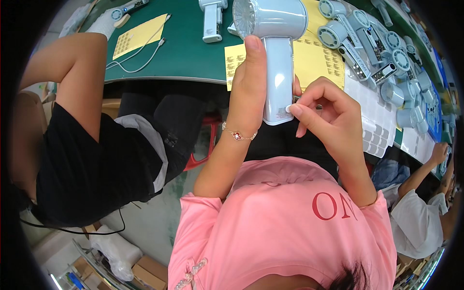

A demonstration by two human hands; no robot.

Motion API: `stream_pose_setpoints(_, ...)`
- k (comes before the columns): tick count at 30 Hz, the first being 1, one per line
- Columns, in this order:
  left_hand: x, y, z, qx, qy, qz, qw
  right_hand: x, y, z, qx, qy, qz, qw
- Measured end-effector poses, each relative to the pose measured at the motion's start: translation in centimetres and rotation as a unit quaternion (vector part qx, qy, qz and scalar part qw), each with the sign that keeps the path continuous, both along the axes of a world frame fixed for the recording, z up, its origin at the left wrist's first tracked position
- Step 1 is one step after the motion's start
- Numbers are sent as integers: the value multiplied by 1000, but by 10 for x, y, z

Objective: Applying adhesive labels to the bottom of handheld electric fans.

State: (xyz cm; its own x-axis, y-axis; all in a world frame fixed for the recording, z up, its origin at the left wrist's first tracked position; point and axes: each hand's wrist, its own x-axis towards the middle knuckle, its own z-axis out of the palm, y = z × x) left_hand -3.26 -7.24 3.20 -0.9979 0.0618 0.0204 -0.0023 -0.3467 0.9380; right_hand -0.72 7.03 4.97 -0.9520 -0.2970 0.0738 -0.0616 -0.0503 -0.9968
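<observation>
A light blue handheld fan (279, 77) is raised in front of me, its round head up and its handle pointing down. My left hand (249, 89) is wrapped round the handle from the left, thumb up along its side. At the handle's lower end, my right hand (328, 108) has thumb and forefinger pinched together beside a small printed label (282, 112). Whether anything thin sits in that pinch, I cannot make out. Beneath the fan lie yellow label sheets (314, 58) on the green table.
Many light blue fans and open fan handles (372, 43) are heaped at the right. Another fan (211, 21) stands at the back. A white cable (140, 58) and a yellow sheet (140, 38) lie left. Co-workers sit on both sides; a red stool (205, 140) is at left.
</observation>
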Motion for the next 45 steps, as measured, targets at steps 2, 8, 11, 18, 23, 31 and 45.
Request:
stream_pose_setpoints(2, 2, 1, 1, -8, 5, 26, 1000, -3, -1, 1, 15, -35, 14, 999)
stream_pose_setpoints(8, 6, -4, 0, -86, 42, 112, 989, 1, -7, -14, 187, 321, -94, 923)
stream_pose_setpoints(11, 3, -7, 2, -54, 49, 138, 988, -3, 3, -11, 28, 292, -236, 926)
stream_pose_setpoints(18, 4, -10, -2, 12, 31, 87, 996, -15, -20, -18, 105, 150, -85, 979)
stream_pose_setpoints(23, -3, -37, -9, -50, 54, 167, 983, -66, 17, -34, 50, 93, -215, 971)
stream_pose_setpoints(31, -52, -45, -60, -362, 5, 159, 918, -106, -8, -56, 263, 19, -47, 963)
stream_pose_setpoints(45, -59, -31, -56, -463, 7, 154, 873, -86, -30, -63, 370, 254, -139, 883)
